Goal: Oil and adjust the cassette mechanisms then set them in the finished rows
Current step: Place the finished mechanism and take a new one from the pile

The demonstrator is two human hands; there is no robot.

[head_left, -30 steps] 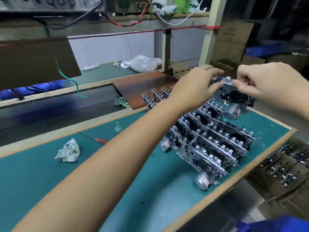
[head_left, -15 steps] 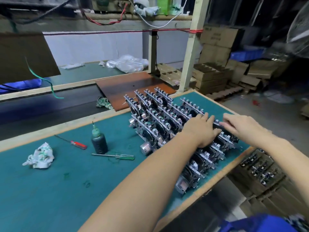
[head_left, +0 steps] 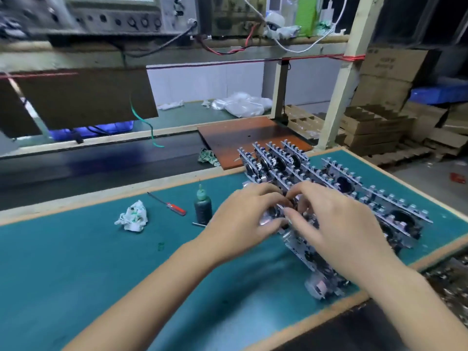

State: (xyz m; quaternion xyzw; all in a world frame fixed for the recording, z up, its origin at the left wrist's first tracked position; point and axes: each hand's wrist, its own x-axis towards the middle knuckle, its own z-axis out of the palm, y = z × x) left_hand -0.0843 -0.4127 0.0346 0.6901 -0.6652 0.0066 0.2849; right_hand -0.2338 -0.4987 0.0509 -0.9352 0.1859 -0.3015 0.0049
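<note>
Cassette mechanisms [head_left: 336, 183] in rows at workbench [head_left: 63, 262] right edge, both hands [head_left: 243, 221] on near-left row; oil bottle [head_left: 202, 207] just left, screwdriver [head_left: 168, 205] then crumpled rag [head_left: 133, 216] further left, board [head_left: 250, 138] behind.

the left hand [head_left: 247, 219] and right hand [head_left: 326, 221] cover the cassette mechanism [head_left: 274, 216] beneath them; its grip cannot be determined. the nearest mechanism [head_left: 320, 287] is motion-blurred. the green-handled screwdriver [head_left: 198, 224] is mostly hidden behind the oil bottle [head_left: 202, 207].
</note>
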